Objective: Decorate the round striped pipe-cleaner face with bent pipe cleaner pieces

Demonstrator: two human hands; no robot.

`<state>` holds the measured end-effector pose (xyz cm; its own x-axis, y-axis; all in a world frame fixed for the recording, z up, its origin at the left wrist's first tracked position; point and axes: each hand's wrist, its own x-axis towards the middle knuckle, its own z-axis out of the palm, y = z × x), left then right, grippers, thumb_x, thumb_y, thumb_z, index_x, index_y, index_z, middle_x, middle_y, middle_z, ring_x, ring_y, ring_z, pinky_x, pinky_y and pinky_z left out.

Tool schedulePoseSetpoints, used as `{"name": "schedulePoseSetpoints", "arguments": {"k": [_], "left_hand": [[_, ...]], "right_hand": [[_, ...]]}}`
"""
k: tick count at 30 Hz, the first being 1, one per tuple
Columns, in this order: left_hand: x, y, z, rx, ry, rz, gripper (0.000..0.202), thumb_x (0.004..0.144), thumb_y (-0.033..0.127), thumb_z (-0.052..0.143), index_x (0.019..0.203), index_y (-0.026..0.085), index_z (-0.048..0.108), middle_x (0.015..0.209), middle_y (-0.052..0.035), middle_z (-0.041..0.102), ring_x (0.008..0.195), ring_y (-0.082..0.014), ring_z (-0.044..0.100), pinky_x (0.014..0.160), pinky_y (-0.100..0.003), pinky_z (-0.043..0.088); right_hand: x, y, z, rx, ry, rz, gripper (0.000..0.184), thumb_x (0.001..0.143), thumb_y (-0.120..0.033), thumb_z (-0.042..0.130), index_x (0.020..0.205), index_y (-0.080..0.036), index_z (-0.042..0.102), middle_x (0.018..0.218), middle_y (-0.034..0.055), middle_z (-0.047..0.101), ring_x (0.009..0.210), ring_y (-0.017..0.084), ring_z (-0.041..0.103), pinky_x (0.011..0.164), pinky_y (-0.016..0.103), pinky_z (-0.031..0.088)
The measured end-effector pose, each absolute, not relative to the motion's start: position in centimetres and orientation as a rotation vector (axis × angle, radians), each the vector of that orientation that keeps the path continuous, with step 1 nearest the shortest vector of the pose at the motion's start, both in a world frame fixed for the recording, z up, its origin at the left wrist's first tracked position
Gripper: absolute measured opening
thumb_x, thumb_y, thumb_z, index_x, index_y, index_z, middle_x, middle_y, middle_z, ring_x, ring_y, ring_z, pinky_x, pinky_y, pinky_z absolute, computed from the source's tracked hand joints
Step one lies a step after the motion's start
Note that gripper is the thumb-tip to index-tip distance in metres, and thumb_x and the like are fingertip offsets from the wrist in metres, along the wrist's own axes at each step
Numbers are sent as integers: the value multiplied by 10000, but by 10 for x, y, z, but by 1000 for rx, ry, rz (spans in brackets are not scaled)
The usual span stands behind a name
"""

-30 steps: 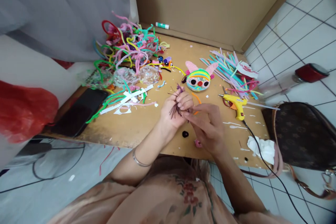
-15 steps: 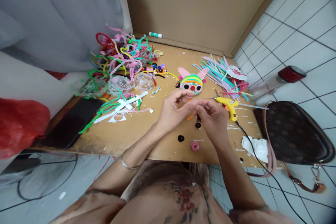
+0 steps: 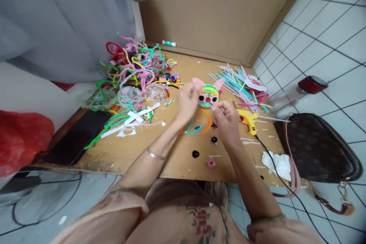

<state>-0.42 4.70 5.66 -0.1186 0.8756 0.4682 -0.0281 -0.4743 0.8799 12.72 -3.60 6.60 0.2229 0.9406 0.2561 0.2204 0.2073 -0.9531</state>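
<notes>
A clear round animal-face craft (image 3: 208, 93) with pink ears, black eyes, a red nose and striped yellow, green and orange bands lies mid-table. My left hand (image 3: 187, 103) is closed at its left side, fingers curled over the edge. At its lower right edge my right hand (image 3: 228, 122) pinches thumb and forefinger together; whatever is between them is too small to name. Below lie an orange pipe cleaner (image 3: 207, 121), a curved teal pipe cleaner (image 3: 195, 131), a black button-like piece (image 3: 195, 154), another black piece (image 3: 214, 140) and a pink ring (image 3: 211, 162).
A yellow glue gun (image 3: 249, 119) with its cord lies right, near a brown handbag (image 3: 323, 148), crumpled tissue (image 3: 277, 164) and a red-capped bottle (image 3: 303, 89). Pipe cleaners (image 3: 231, 84) lie back right, a tangled heap (image 3: 137, 61) back left. A black phone (image 3: 76, 137) rests left.
My hands have parted from pinching together in front of the craft. The left has moved up to the craft's left side, the right to its lower right edge. The teal pipe cleaner is now uncovered.
</notes>
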Motion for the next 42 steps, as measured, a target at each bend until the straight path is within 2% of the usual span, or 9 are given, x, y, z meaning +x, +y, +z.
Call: {"name": "schedulePoseSetpoints", "arguments": {"k": [8,10,12,14,19,27,32,36,42], "left_hand": [[-34,43,67,1300,1025,1671,427,865,462,629,577,197,459,601,10,401,679,-144,459,602,-231,357],[-26,36,61,1378,1015,1644,360,834,411,674,593,197,514,637,0,470,711,-150,471,653,-241,391],[-17,32,53,1441,977,1671,191,746,340,768,740,208,630,788,-15,583,794,-154,511,735,-251,424],[-11,30,47,1473,916,1660,228,712,310,796,883,214,681,897,-28,636,843,-154,547,793,-260,438],[-7,26,37,1691,725,1490,231,888,386,622,969,185,703,952,-66,711,870,-163,622,828,-294,461],[-4,20,31,2286,931,1650,204,947,272,524,882,185,696,832,-50,730,803,-161,632,782,-330,409],[-15,37,30,2216,1091,1718,221,923,344,551,801,207,674,754,-31,691,729,-160,593,756,-343,397],[-52,62,39,1832,1247,1896,365,980,397,420,721,205,591,650,0,563,619,-140,500,603,-291,375],[-48,54,37,1624,1143,1940,447,978,512,411,669,206,518,608,13,430,612,-139,475,616,-287,406]], "right_hand": [[127,-47,71,-1304,-1229,750,213,824,-384,612,735,-197,561,524,-94,348,467,61,258,460,213,213],[128,-40,69,-1307,-1244,763,223,823,-394,606,738,-191,568,525,-92,351,473,58,252,466,211,206],[128,-35,68,-1314,-1255,744,232,820,-401,601,733,-188,571,526,-88,370,477,59,267,470,211,214],[128,-32,67,-1319,-1261,717,232,815,-399,600,730,-185,573,529,-83,391,481,61,285,474,212,229],[125,-31,69,-1327,-1307,630,198,801,-369,598,741,-180,595,529,-80,415,478,61,287,472,217,232],[119,-26,70,-1359,-1414,483,149,808,-305,574,710,-195,598,518,-75,421,491,81,331,489,233,250],[103,-54,75,-1443,-1510,355,173,877,-273,512,718,-216,547,547,-61,457,493,97,376,506,242,275],[95,-96,82,-1417,-1725,338,164,923,-245,485,798,-217,587,662,-27,571,556,102,501,550,231,349],[115,-94,84,-1452,-1658,536,192,921,-294,516,770,-200,588,561,-65,447,500,84,414,500,217,302]]}}
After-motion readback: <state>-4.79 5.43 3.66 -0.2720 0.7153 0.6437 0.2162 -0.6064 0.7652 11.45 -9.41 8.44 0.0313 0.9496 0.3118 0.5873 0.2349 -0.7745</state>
